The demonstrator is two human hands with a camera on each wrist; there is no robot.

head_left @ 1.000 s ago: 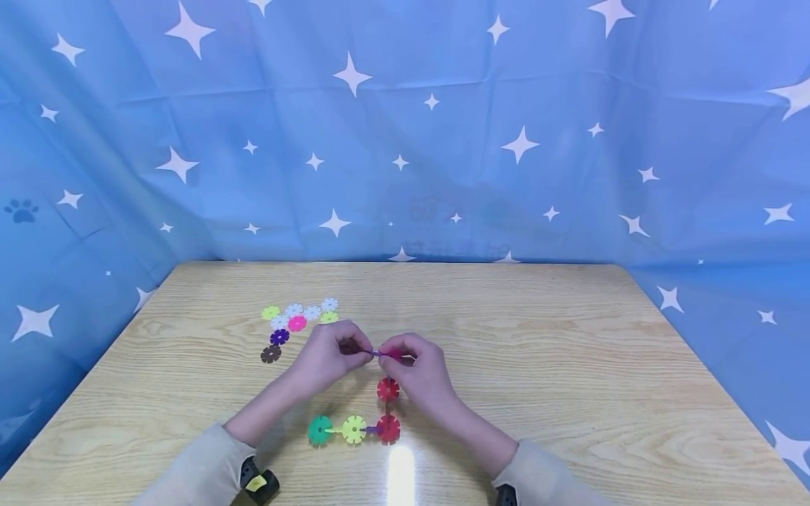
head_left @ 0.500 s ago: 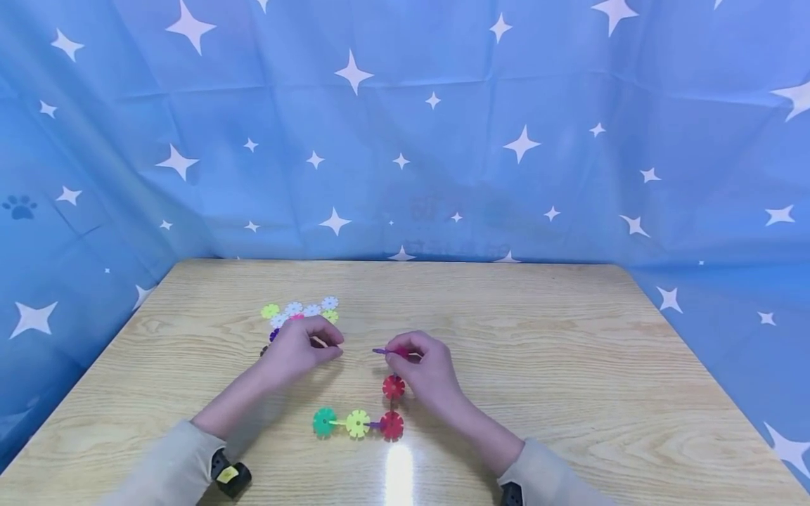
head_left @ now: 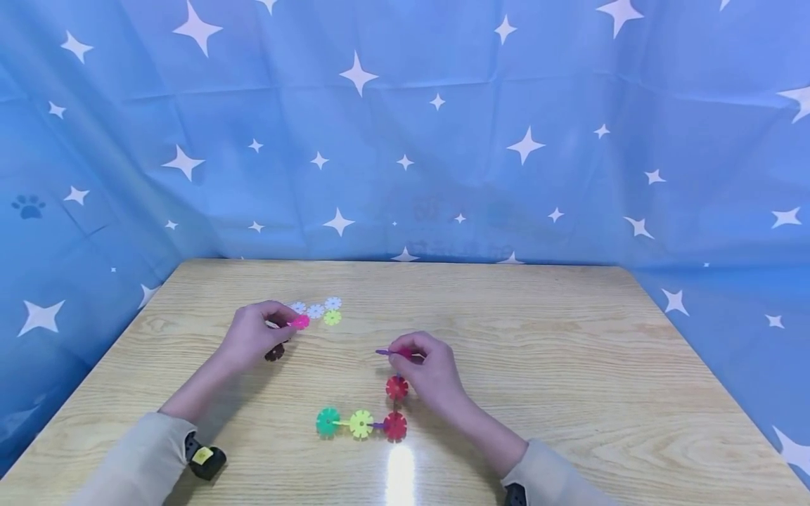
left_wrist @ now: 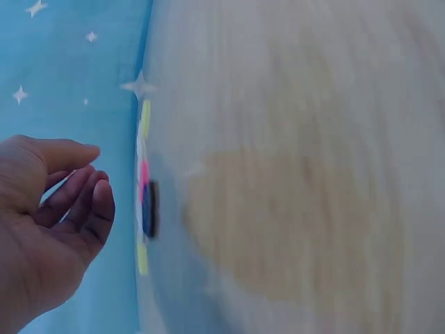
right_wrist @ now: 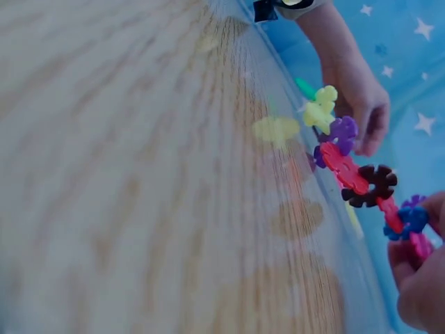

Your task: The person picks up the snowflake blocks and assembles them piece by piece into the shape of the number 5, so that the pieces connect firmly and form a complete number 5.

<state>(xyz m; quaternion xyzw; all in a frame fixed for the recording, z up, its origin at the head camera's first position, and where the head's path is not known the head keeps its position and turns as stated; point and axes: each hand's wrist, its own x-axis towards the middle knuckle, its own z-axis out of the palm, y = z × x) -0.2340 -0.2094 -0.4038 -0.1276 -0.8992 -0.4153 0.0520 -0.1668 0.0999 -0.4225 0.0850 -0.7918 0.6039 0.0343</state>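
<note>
The right hand pinches a pink notched disc at the far end of a bent chain of interlocked discs, which turns at a red piece and runs left through yellow to green. The left hand, fingers loosely curled with the thumb apart, hovers at the loose discs on the bench, by a bright pink one; whether it touches, I cannot tell.

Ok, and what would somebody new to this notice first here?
Probably the starry blue backdrop, which fills the head view behind the table. Next, the bent, colorful chain near the table's front, pinched near its far end by the right hand. Then the left hand, at the loose discs farther left.
</note>
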